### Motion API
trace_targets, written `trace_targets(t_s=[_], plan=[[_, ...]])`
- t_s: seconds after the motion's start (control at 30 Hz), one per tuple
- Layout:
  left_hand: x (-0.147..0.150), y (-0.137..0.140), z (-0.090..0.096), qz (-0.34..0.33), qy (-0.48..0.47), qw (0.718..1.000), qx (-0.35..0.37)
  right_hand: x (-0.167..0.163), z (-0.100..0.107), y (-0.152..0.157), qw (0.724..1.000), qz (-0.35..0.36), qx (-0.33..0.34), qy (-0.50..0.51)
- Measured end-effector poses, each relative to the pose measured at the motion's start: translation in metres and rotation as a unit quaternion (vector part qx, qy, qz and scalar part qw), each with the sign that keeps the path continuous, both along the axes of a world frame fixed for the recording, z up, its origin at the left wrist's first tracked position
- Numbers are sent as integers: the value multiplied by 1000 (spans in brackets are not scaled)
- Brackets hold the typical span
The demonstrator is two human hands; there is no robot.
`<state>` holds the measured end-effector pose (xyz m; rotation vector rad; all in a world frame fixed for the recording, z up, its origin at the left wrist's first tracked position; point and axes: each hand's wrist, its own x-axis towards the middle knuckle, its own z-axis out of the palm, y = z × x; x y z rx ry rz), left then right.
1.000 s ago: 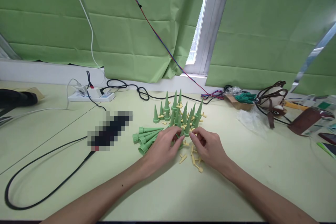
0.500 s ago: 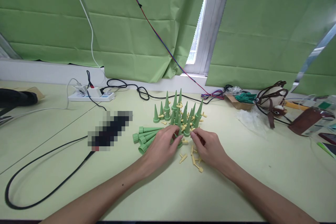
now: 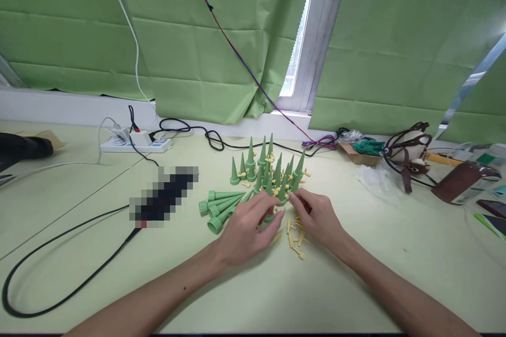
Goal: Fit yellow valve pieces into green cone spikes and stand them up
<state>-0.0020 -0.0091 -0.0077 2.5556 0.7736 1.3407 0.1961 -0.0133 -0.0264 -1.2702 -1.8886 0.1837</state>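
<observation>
My left hand (image 3: 251, 226) is bent over the table with thumb and forefinger apart. A green cone-shaped spike (image 3: 269, 216) stands just behind that gap, partly hidden by the fingers. My right hand (image 3: 318, 218) has its thumb and forefinger closed at the right side of another upright green spike (image 3: 282, 192). A small yellow bit shows by those fingertips, but what they grip is hidden. Beneath the right hand lie several loose yellow valve-like pieces (image 3: 291, 241). One more yellow piece (image 3: 276, 238) is half covered by my left thumb.
Several green spikes (image 3: 250, 155) stand in a cluster behind my hands, many with yellow pieces attached. More spikes (image 3: 221, 207) lie at left. A blurred-out dark object (image 3: 166, 195) with a black cable, a power strip (image 3: 136, 145), a cardboard box (image 3: 359, 154) and plastic film (image 3: 379, 181) are around.
My left hand has drawn back toward me from the spike, and its thumb and forefinger have parted. It now partly covers a loose yellow piece. The right hand stays nearly in place.
</observation>
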Motion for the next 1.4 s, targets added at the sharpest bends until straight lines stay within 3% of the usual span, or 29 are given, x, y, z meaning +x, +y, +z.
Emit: trace_targets(t_s=[0.1,0.23,0.37,0.7,1.4], plan=[[2,-3,-5,-50,96,994,-14,0,-1,0,1000,0,2,-5],[5,-7,-9,-104,258,960,-16,0,-2,0,1000,-7,-3,-6],[10,-13,-12,-113,329,938,7,-2,-2,-1,1000,-6,-9,-1],[11,-14,-19,-82,328,941,2,-3,-1,-2,1000,0,-19,-2],[11,-12,-20,-98,283,954,5,-3,-2,-3,999,6,-40,1]])
